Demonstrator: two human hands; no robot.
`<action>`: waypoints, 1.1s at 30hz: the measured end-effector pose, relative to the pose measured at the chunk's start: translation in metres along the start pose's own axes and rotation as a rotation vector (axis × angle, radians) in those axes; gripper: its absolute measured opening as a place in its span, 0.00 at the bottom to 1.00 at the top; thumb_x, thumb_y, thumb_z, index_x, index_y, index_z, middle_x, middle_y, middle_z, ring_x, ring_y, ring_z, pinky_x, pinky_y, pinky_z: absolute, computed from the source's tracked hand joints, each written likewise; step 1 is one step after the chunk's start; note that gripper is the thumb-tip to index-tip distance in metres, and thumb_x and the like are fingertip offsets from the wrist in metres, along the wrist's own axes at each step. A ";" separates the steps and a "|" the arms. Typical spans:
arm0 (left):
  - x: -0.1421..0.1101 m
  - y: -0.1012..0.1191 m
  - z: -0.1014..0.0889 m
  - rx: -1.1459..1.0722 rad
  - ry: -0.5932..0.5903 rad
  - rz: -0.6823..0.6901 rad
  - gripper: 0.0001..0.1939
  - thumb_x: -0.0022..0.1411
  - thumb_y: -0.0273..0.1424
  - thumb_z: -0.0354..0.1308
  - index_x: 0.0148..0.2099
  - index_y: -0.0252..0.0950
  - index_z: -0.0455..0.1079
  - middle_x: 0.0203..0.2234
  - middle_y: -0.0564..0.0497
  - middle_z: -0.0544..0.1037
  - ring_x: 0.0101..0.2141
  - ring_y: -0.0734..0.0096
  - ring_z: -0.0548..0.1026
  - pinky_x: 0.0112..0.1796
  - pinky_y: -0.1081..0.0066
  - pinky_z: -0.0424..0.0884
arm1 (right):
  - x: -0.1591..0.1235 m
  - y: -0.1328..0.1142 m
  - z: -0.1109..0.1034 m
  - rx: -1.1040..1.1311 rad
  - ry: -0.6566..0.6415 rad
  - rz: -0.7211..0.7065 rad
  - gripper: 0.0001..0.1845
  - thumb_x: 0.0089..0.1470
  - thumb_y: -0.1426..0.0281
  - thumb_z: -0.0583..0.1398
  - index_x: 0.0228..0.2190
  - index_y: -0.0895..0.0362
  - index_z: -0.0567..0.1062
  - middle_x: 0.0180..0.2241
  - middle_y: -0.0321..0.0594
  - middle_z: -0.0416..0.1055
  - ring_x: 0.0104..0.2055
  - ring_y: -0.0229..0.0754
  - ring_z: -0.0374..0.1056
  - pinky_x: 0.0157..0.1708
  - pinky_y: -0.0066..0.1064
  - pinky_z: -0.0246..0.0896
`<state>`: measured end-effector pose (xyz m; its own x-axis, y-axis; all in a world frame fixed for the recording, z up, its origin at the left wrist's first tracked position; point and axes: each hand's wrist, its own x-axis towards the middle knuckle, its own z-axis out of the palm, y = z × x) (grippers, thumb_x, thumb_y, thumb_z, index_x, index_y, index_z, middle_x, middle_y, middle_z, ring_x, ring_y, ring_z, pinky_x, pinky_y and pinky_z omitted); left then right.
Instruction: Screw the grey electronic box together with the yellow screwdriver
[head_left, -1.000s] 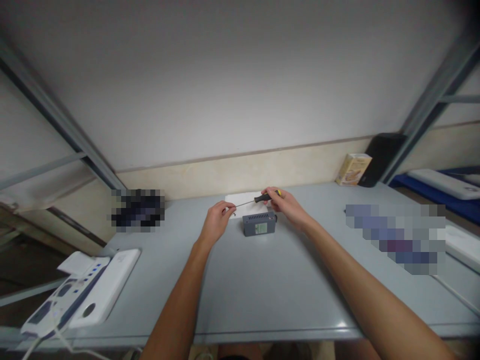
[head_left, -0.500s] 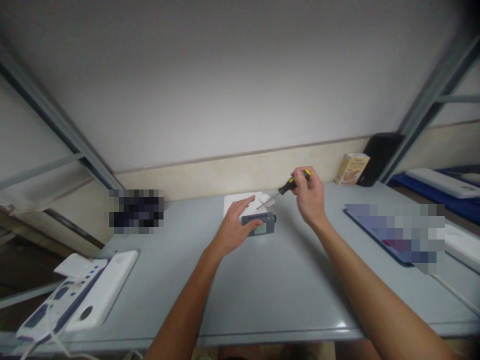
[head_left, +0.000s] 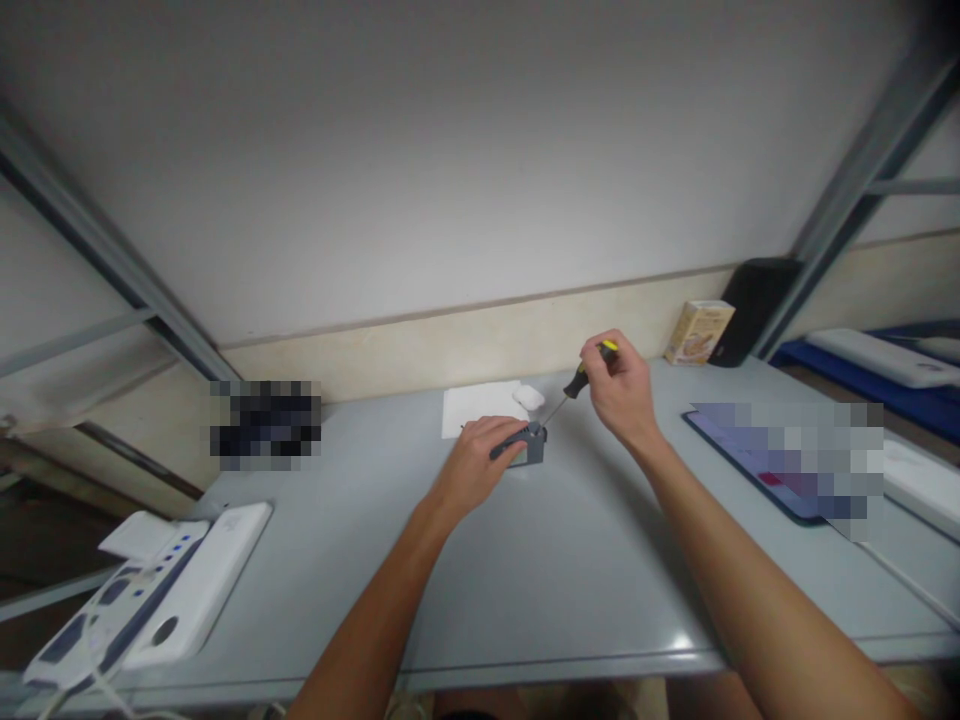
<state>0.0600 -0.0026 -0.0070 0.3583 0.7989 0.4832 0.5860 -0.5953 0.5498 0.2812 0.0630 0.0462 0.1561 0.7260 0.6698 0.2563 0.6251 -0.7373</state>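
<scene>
A small grey box-shaped device [head_left: 527, 446] lies on the grey table [head_left: 540, 570] near the back wall. My left hand [head_left: 476, 465] lies over its left part and grips it. My right hand [head_left: 621, 393] is raised to the right of the device and holds a screwdriver [head_left: 577, 381] with a black and yellow handle. The thin shaft slants down and left, its tip at the top right corner of the device. Behind the device lie a white sheet of paper [head_left: 476, 407] and a small white object [head_left: 529, 397].
A white and blue device [head_left: 142, 598] with a cable sits at the front left edge. A blurred flat item [head_left: 780, 455] lies at the right. A yellow carton [head_left: 700, 332] and a black object [head_left: 754, 310] stand by the back wall. Metal frame struts slant up on both sides.
My left hand let go of the screwdriver's tip, moved onto the grey device and closed on it. My right hand rose to the right, then tilted the screwdriver's tip down onto the device.
</scene>
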 end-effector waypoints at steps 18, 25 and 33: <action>-0.002 -0.002 0.005 0.133 0.022 0.115 0.14 0.74 0.34 0.53 0.56 0.42 0.74 0.51 0.47 0.79 0.51 0.63 0.76 0.52 0.60 0.69 | -0.009 -0.030 0.015 0.574 -0.420 0.124 0.18 0.58 0.54 0.65 0.36 0.51 0.66 0.31 0.32 0.66 0.28 0.36 0.67 0.34 0.32 0.64; -0.003 -0.003 0.005 0.221 0.015 0.177 0.14 0.75 0.34 0.52 0.56 0.40 0.74 0.52 0.46 0.79 0.51 0.62 0.76 0.52 0.59 0.70 | -0.010 -0.023 0.014 0.184 -0.165 -0.038 0.21 0.67 0.49 0.50 0.36 0.53 0.68 0.31 0.35 0.61 0.32 0.38 0.58 0.34 0.32 0.58; -0.003 -0.003 0.006 0.235 0.006 0.189 0.13 0.75 0.34 0.51 0.56 0.39 0.72 0.52 0.45 0.79 0.52 0.63 0.76 0.52 0.60 0.70 | 0.001 -0.036 0.002 0.362 -0.485 -0.003 0.17 0.65 0.56 0.58 0.49 0.51 0.77 0.41 0.41 0.71 0.41 0.42 0.66 0.40 0.35 0.62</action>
<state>0.0615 -0.0026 -0.0139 0.4727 0.6751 0.5664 0.6621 -0.6962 0.2772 0.2703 0.0419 0.0730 -0.3186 0.7185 0.6182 -0.0981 0.6237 -0.7755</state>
